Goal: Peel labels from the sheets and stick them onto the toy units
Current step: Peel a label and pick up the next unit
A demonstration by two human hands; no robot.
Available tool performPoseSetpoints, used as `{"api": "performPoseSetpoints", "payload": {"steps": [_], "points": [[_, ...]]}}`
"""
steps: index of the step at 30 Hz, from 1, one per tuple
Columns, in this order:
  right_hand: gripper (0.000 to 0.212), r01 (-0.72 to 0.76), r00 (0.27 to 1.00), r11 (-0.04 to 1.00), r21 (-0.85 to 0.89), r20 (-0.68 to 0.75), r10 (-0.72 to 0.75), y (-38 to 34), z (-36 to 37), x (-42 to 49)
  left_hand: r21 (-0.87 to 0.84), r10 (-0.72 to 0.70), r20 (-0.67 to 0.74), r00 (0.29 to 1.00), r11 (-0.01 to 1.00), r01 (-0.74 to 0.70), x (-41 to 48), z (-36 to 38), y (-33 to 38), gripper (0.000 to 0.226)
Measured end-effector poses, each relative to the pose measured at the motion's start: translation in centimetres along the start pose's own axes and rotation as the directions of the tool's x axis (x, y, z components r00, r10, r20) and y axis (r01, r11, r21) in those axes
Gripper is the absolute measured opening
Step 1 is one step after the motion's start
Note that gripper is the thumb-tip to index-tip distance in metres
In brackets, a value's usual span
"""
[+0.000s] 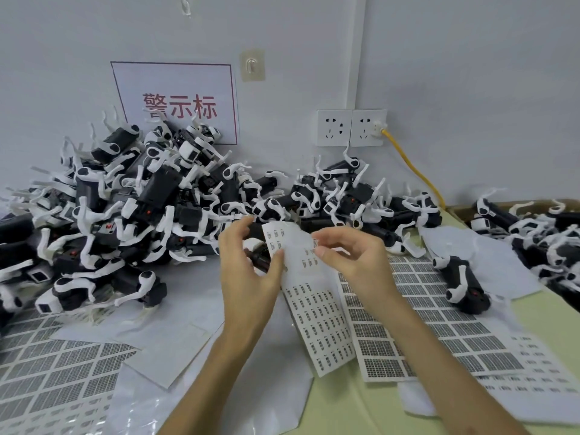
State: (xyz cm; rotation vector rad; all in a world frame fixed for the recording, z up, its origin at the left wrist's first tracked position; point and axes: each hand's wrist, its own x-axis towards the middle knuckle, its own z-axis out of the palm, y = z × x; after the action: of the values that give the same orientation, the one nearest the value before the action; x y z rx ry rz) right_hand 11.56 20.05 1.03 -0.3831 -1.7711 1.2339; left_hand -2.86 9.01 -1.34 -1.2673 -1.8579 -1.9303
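Your left hand had its fingers curled round a dark toy, with the thumb pressing the sheet against it. Your right hand had thumb and forefinger pinched narrowly on a label at the sheet's upper right edge. Whether that label had come free of the backing was too small to tell.

The main risk lay in that pinch. A label so small could have folded onto itself or clung to your fingertip, and a sideways pull could have torn it or lifted its neighbour too.

The sheet curled upward while its lower end lay on the table. A sharp tug would probably have dragged the whole sheet, as only one thumb held it.

Your left hand was doing two jobs, so the toy could have turned or slipped in your grip. The toy sat left of the sheet and partly behind it. You would have needed to clear the sheet away first, or the label could have landed crooked or on the wrong face.

The big sheets lay just right of the sheet and partly under it, so taking the wrong kind of label next was easy. The pile spread left of the sheet and behind it, and nothing showed which toys were labelled, so one could have been done twice or missed.
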Motion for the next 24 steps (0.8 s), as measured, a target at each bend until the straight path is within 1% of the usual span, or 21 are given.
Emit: {"api": "performPoseSetpoints", "payload": {"steps": [1,2,6,9,11,13,16,19,21,24], "points": [[0.03,0.0,1.0,1.0,-0.012,0.017,0.0,0.0,0.1,-0.1,0.057,0.078,0.006,0.997,0.995,-0.078,0.0,-0.1,0.0,0.043],[0.033,0.005,0.999,1.0,-0.02,0.032,-0.005,0.0,0.2,-0.2,0.09,0.12,0.031,0.992,0.988,-0.123,-0.1,-0.2,0.0,0.034],[0.048,0.035,0.997,0.999,-0.014,0.076,-0.034,-0.2,0.6,-0.4,0.167,0.175,0.149,0.973,0.966,-0.199,-0.4,0.0,0.6,0.014],[0.05,0.065,0.994,0.998,-0.02,0.089,-0.063,-0.3,0.7,-0.4,0.165,0.171,0.173,0.97,0.966,-0.199,-0.4,0.1,0.7,0.009],[0.049,0.081,0.994,0.996,-0.042,0.083,-0.078,-0.1,0.7,-0.4,0.144,0.159,0.164,0.973,0.972,-0.183,-0.4,0.0,0.8,0.011],[0.048,0.09,0.993,0.994,-0.069,0.077,-0.085,0.1,0.8,-0.4,0.129,0.159,0.159,0.974,0.975,-0.18,-0.4,0.0,0.9,0.007],[0.043,0.099,0.994,0.989,-0.105,0.055,-0.094,0.3,1.0,-0.3,0.111,0.15,0.158,0.976,0.98,-0.168,-0.4,0.0,1.1,0.007],[0.026,0.108,0.994,0.982,-0.158,0.023,-0.105,0.3,1.0,-0.4,0.084,0.124,0.147,0.981,0.987,-0.137,-0.4,-0.1,1.2,0.015],[0.013,0.102,0.995,0.979,-0.174,0.035,-0.097,0.4,0.9,-0.4,0.074,0.108,0.137,0.985,0.99,-0.119,-0.4,-0.1,1.2,0.009],[0.009,0.084,0.996,0.983,-0.161,0.053,-0.077,0.4,0.9,-0.5,0.068,0.094,0.123,0.988,0.992,-0.103,-0.4,-0.1,1.0,0.005]]}}
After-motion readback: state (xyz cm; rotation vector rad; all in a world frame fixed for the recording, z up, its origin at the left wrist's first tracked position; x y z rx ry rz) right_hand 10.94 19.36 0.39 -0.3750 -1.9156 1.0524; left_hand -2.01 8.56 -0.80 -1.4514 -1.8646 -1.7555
